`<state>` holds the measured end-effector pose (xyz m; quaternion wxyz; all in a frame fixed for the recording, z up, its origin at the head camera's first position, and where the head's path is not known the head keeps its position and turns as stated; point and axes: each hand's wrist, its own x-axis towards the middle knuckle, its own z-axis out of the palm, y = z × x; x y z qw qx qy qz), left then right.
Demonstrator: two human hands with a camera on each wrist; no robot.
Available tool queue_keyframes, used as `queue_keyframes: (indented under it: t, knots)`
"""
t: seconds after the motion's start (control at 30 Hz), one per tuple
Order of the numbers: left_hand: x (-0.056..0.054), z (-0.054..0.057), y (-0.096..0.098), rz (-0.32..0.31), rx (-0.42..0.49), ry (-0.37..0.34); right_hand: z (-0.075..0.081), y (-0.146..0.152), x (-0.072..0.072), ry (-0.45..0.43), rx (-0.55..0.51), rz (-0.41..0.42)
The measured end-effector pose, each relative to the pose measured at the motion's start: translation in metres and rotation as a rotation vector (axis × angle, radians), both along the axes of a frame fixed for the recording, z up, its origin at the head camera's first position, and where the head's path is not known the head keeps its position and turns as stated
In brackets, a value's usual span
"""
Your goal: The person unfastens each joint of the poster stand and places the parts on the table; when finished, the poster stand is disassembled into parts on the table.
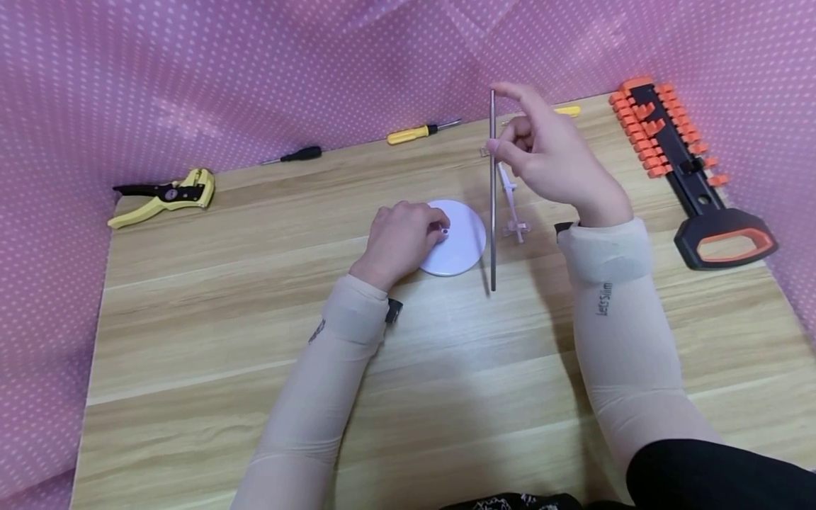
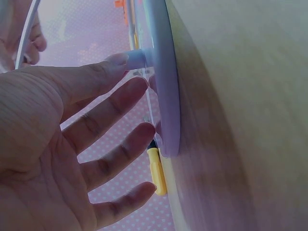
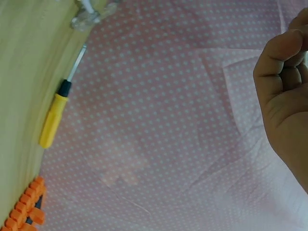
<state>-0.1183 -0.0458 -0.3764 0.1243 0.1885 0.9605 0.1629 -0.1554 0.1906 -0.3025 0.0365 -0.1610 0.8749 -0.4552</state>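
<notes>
A round white disc (image 1: 468, 248) with a short stub (image 2: 137, 58) at its middle lies on the wooden table. My left hand (image 1: 403, 239) pinches that stub, its thumb pressed against it in the left wrist view. Just right of the disc, my right hand (image 1: 564, 156) holds a thin metal rod (image 1: 493, 212) nearly upright. The thumb rests on the rod's side and the index finger reaches its top end. The rod's lower end appears apart from the disc. Beyond it lies a slim pale plastic piece (image 1: 510, 195) with clear end parts.
Along the back edge lie a yellow-and-black wire stripper (image 1: 172, 195), a black screwdriver (image 1: 302, 154), a yellow screwdriver (image 1: 411, 134) and another yellow handle (image 1: 567, 111). An orange-and-black rack with a handle (image 1: 676, 149) lies at the right. Pink dotted cloth (image 1: 255, 71) surrounds the table.
</notes>
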Motion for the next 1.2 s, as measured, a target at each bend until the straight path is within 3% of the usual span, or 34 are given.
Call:
queue_keyframes:
  t: [0.33,0.83,1.2]
  knots:
    - [0.0,0.001,0.0,0.006,0.0,-0.012,-0.018,0.002,-0.012,-0.067,0.082,0.009]
    - [-0.001,0.002,0.0,0.004,0.006,-0.012,-0.039,-0.002,-0.026,-0.128,0.083,0.013]
    - [0.0,0.002,0.0,0.006,0.003,-0.009,-0.054,-0.009,-0.032,-0.198,0.275,-0.006]
